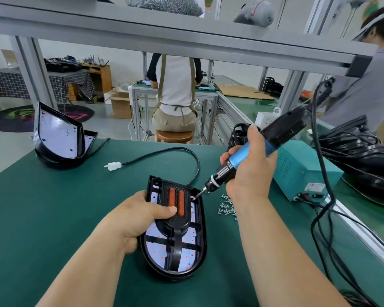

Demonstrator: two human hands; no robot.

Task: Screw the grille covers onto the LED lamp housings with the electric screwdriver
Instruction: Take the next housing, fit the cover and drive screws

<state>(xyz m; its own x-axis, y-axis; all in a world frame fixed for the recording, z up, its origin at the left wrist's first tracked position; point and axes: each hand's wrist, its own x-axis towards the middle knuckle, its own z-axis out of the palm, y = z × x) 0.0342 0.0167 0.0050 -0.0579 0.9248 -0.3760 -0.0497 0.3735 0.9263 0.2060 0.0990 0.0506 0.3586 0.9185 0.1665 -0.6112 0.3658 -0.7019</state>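
Note:
A black LED lamp housing (201, 244) lies on the green mat in front of me, its white board dotted with red LEDs. A black grille cover (177, 220) with two orange strips sits inside it. My left hand (135, 220) grips the housing's left rim, thumb pressed on the cover. My right hand (251, 167) holds the blue and black electric screwdriver (259, 149), tilted, with its bit tip touching the cover's upper right corner. A pile of loose screws (227, 206) lies to the right of the housing.
Another lamp housing (60, 138) stands tilted at the back left. A black cable with a white connector (113, 166) curves from the housing. A teal power box (302, 171) sits right, black housings (364, 156) beyond it. Two people work behind the bench.

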